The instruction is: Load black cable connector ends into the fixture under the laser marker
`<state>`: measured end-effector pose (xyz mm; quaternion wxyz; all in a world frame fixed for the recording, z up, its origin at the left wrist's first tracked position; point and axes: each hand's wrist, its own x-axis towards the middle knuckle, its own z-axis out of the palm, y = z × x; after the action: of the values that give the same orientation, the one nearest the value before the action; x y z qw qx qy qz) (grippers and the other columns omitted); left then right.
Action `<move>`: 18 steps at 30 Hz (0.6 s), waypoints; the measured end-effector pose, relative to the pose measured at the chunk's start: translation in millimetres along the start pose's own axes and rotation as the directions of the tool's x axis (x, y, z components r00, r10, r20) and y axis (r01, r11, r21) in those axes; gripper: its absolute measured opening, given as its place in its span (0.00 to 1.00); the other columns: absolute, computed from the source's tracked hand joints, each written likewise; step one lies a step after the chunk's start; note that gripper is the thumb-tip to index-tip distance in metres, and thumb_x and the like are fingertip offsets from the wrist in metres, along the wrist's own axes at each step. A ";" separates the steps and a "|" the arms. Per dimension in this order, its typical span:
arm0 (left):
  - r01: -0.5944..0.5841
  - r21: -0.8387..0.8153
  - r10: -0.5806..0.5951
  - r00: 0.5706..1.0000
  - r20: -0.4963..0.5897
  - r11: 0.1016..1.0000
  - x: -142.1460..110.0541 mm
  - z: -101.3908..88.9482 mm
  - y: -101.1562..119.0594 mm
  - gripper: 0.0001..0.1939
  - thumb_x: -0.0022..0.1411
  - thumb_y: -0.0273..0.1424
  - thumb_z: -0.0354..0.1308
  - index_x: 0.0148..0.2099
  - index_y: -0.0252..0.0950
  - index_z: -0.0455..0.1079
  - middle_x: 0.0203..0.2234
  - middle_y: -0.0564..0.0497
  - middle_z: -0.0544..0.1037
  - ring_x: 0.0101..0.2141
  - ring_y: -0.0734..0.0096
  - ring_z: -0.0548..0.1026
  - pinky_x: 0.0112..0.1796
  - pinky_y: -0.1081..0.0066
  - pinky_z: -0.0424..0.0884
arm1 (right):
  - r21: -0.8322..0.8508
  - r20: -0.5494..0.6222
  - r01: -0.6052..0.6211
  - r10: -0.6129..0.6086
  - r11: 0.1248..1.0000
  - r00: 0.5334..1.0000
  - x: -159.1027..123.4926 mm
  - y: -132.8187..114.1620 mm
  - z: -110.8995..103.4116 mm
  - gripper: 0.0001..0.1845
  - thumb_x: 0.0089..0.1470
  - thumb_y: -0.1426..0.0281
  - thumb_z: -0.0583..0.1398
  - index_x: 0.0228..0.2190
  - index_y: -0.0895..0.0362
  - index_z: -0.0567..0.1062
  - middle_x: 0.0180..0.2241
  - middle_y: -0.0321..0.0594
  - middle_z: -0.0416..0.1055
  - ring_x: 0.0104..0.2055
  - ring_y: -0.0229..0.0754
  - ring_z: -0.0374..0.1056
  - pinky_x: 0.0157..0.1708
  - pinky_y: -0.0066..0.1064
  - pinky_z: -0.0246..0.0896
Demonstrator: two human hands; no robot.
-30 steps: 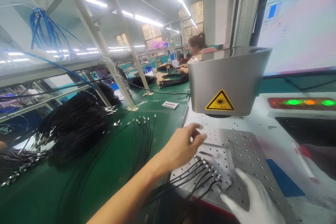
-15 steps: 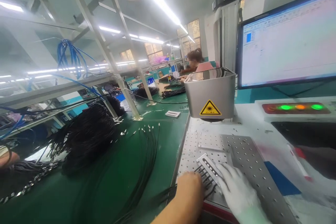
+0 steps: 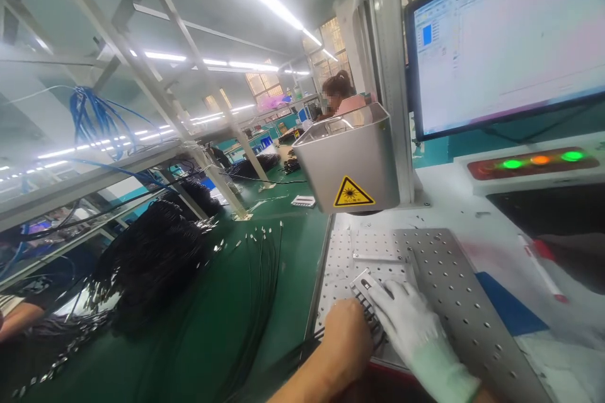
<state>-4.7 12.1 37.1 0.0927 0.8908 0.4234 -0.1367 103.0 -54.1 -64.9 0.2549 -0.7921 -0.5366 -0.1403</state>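
My bare left hand (image 3: pixel 347 340) rests, fingers curled down, on the ends of several thin black cables (image 3: pixel 293 356) at the front of a perforated metal plate (image 3: pixel 454 289). My right hand (image 3: pixel 409 321), in a white glove, lies flat with fingers stretched over a small slotted fixture (image 3: pixel 363 282) that holds the cable connectors. Both hands touch each other over the fixture. What the left fingers grip is hidden.
A grey laser head (image 3: pixel 352 164) with a yellow warning sticker hangs above the plate. A monitor (image 3: pixel 505 44) and a panel of green and orange lights (image 3: pixel 534 162) stand behind. Black cable bundles (image 3: pixel 151 258) lie on the green bench. Another person (image 3: pixel 343 97) sits far back.
My left hand came back from under the laser head to the cable ends. My gloved right hand moved forward onto the fixture. The camera tilted up and left.
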 end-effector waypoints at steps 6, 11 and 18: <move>-0.081 -0.037 0.079 0.996 -0.051 0.996 6.0 14.7 1.1 0.12 0.59 0.23 0.48 0.40 0.29 0.72 0.39 0.39 0.77 0.41 0.55 0.74 0.44 0.63 0.69 | -0.023 0.047 -0.065 0.066 0.998 0.997 4.1 -12.9 -8.7 0.15 0.56 0.70 0.56 0.42 0.45 0.77 0.39 0.41 0.69 0.40 0.47 0.60 0.35 0.36 0.56; -0.086 -0.020 0.084 0.994 -0.071 0.996 6.4 22.6 3.1 0.15 0.54 0.18 0.48 0.43 0.26 0.69 0.41 0.37 0.74 0.42 0.56 0.71 0.45 0.61 0.67 | -0.014 0.124 -0.116 0.117 0.993 0.985 6.0 -13.7 -5.6 0.14 0.56 0.69 0.57 0.43 0.45 0.76 0.39 0.43 0.68 0.40 0.47 0.60 0.32 0.35 0.56; -0.127 -0.057 0.124 0.991 -0.051 0.990 2.9 20.1 8.5 0.18 0.52 0.16 0.43 0.43 0.25 0.68 0.40 0.37 0.73 0.43 0.58 0.70 0.48 0.62 0.63 | 0.042 0.187 -0.180 0.169 0.983 0.968 3.1 -6.8 0.3 0.18 0.58 0.65 0.55 0.50 0.48 0.73 0.39 0.45 0.66 0.40 0.46 0.59 0.34 0.34 0.55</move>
<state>0.3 3.3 17.5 0.1180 0.9154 0.3726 -0.0965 97.9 -49.4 -61.9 0.2391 -0.8380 -0.4897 -0.0284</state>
